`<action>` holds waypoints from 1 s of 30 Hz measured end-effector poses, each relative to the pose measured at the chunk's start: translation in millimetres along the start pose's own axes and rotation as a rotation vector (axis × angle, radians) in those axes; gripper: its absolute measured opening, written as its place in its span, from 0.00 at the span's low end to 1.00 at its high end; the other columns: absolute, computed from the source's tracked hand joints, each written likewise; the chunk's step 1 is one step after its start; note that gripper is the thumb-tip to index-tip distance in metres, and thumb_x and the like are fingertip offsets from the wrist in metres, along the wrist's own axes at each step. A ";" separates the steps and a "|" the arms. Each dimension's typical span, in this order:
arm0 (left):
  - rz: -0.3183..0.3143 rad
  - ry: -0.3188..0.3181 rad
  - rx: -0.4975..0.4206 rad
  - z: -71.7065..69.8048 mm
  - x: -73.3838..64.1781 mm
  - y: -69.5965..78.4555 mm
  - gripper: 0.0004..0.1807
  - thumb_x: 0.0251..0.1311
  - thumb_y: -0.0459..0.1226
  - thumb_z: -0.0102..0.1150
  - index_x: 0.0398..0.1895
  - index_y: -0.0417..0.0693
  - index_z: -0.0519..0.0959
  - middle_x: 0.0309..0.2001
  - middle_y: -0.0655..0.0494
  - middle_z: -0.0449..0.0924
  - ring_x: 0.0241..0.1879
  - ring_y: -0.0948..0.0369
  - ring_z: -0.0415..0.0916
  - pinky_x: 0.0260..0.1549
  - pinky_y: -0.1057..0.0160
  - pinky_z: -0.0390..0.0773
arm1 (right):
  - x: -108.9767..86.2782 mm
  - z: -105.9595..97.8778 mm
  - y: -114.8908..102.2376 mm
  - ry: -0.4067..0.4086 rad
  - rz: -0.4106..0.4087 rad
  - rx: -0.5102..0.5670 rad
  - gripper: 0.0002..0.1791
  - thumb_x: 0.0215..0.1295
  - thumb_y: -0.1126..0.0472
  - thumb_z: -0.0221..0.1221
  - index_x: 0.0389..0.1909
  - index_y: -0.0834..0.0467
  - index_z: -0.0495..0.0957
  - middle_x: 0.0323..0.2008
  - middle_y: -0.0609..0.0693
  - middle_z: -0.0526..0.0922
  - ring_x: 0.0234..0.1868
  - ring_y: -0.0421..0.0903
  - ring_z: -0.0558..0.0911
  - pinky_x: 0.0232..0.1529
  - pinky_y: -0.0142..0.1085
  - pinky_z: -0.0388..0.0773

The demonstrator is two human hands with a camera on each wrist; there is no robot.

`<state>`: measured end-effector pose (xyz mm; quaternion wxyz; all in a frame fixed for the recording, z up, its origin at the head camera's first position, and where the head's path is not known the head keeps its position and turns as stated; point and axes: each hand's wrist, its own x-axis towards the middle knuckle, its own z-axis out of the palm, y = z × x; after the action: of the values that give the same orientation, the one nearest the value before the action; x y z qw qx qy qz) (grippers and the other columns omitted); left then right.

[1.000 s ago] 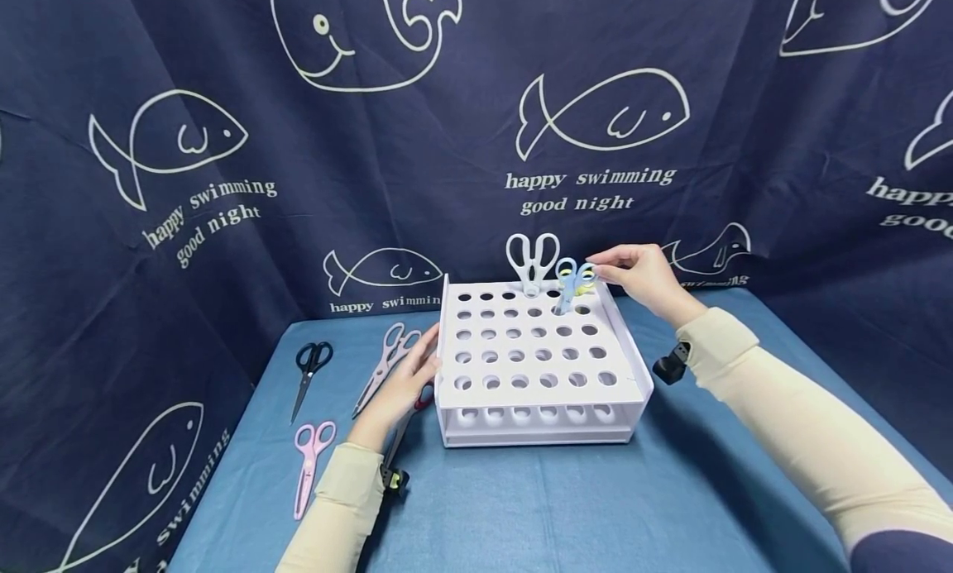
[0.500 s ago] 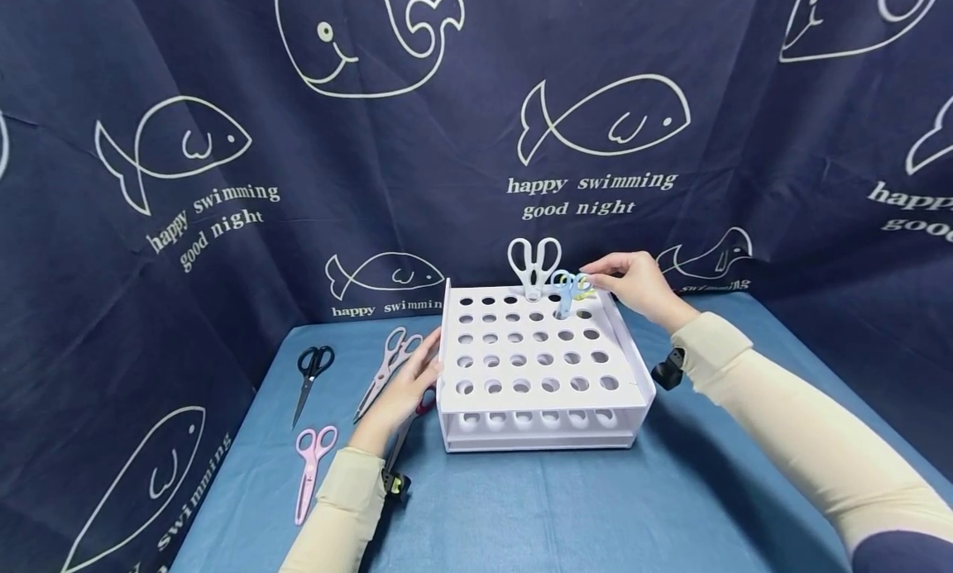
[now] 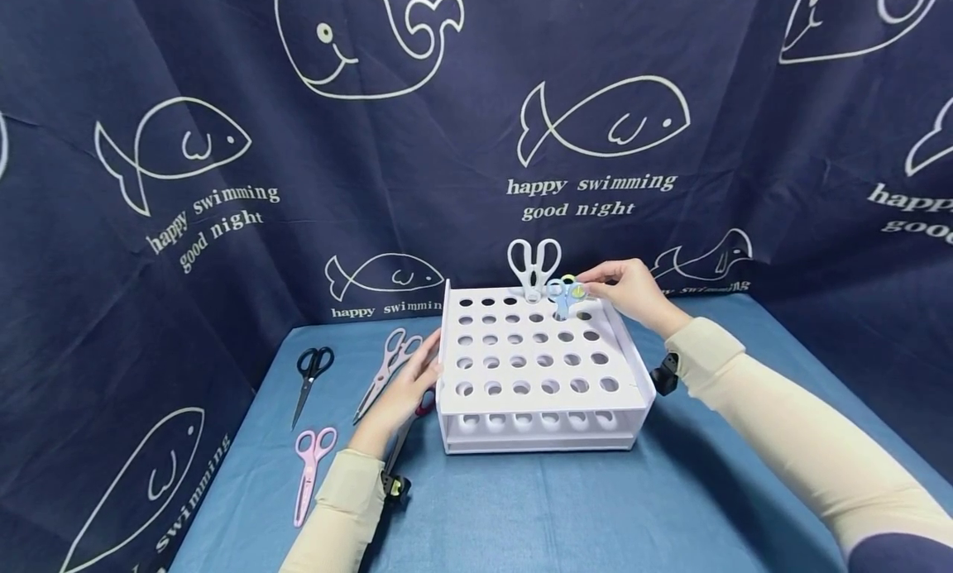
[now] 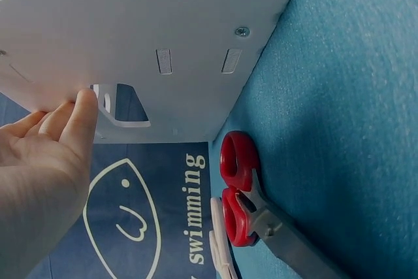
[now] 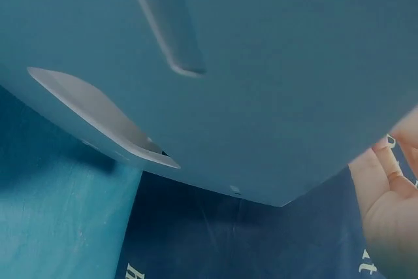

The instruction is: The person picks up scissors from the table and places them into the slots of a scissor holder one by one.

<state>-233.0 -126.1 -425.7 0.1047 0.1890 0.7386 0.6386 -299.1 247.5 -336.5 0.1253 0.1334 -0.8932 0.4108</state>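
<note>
Light-blue scissors (image 3: 562, 303) are point-down in the white rack (image 3: 484, 402), second row from the back, fifth hole from the left as the head camera sees it. Handles sit above the top board, with yellow-green parts showing. Right hand (image 3: 633, 295) is at them: thumb and fingers pinch the right-hand handle loop. Exact finger contact is too small to make out, and the right wrist view mostly gets the rack's side panel, with the hand at the edge of the picture and the scissors hidden.

Left hand (image 3: 402, 393) rests on the rack's left side panel. Fingers fairly straight, side by side, tips near the cutout in the left wrist view.

White scissors (image 3: 533, 288) stand upright in the back row, fourth hole from the left, loops up, just left of the light-blue pair.

Rack is on the blue-covered desk (image 3: 551, 507). Four more pairs lie flat left of it: red-handled scissors (image 4: 263, 213) nearest, partly under the left forearm in the head view; pale pink scissors (image 3: 382, 379) just beyond that hand; black scissors (image 3: 307, 379) further left; pink scissors (image 3: 308, 472) nearer the front. Navy curtain (image 3: 417, 184) behind, printed with fish and lettering.
</note>
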 end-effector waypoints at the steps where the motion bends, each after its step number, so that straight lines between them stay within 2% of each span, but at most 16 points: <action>1: 0.003 0.000 -0.002 0.0 0.0 0.2 0.32 0.75 0.41 0.41 0.78 0.55 0.45 0.78 0.51 0.43 0.76 0.51 0.47 0.72 0.46 0.55 | 0.4 0.5 0.0 -0.003 0.003 0.003 0.11 0.60 0.60 0.67 0.42 0.58 0.87 0.42 0.57 0.87 0.35 0.33 0.79 0.30 0.22 0.73; 5: 0.015 -0.006 -0.007 -0.2 0.0 0.9 0.33 0.75 0.42 0.41 0.78 0.55 0.44 0.78 0.51 0.43 0.76 0.51 0.47 0.72 0.46 0.55 | 1.7 1.5 0.1 -0.008 0.016 -0.007 0.11 0.60 0.60 0.66 0.42 0.58 0.87 0.42 0.57 0.87 0.36 0.34 0.80 0.31 0.22 0.74; 10: 0.022 -0.009 -0.010 0.0 -0.2 1.3 0.33 0.75 0.42 0.42 0.78 0.54 0.44 0.78 0.51 0.43 0.76 0.51 0.47 0.72 0.47 0.55 | 1.6 3.0 1.2 -0.012 0.032 -0.031 0.10 0.60 0.61 0.66 0.42 0.57 0.87 0.43 0.56 0.87 0.39 0.39 0.79 0.34 0.23 0.72; 17: 0.017 -0.006 -0.003 0.1 -1.1 2.0 0.33 0.75 0.41 0.41 0.78 0.54 0.45 0.78 0.51 0.43 0.76 0.52 0.47 0.72 0.47 0.55 | 0.7 7.1 1.8 -0.026 0.032 -0.040 0.09 0.60 0.62 0.66 0.40 0.57 0.87 0.40 0.55 0.88 0.34 0.46 0.74 0.29 0.28 0.68; 22: 0.006 0.000 0.005 0.3 -1.6 4.2 0.32 0.75 0.43 0.41 0.78 0.55 0.45 0.78 0.51 0.44 0.76 0.52 0.47 0.71 0.46 0.56 | 0.7 7.9 2.4 -0.028 0.041 -0.047 0.08 0.59 0.62 0.66 0.40 0.57 0.87 0.35 0.55 0.88 0.32 0.44 0.74 0.28 0.28 0.68; 26: 0.005 0.002 -0.003 0.8 -1.4 4.5 0.32 0.75 0.42 0.41 0.78 0.55 0.45 0.78 0.51 0.44 0.76 0.52 0.47 0.71 0.46 0.56 | 0.4 8.8 2.9 -0.038 0.030 -0.043 0.08 0.59 0.64 0.66 0.40 0.58 0.87 0.37 0.57 0.88 0.32 0.43 0.74 0.29 0.28 0.68; 30: 0.004 0.005 -0.018 1.3 -1.3 3.3 0.32 0.75 0.42 0.42 0.78 0.55 0.45 0.78 0.50 0.44 0.76 0.51 0.47 0.72 0.46 0.55 | -0.6 11.3 5.2 -0.056 0.010 -0.029 0.09 0.59 0.67 0.65 0.40 0.61 0.87 0.40 0.58 0.87 0.37 0.43 0.76 0.33 0.26 0.71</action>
<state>-230.8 -125.1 -422.7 0.1032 0.1880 0.7328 0.6457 -301.6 242.2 -347.4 0.1003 0.1385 -0.9029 0.3945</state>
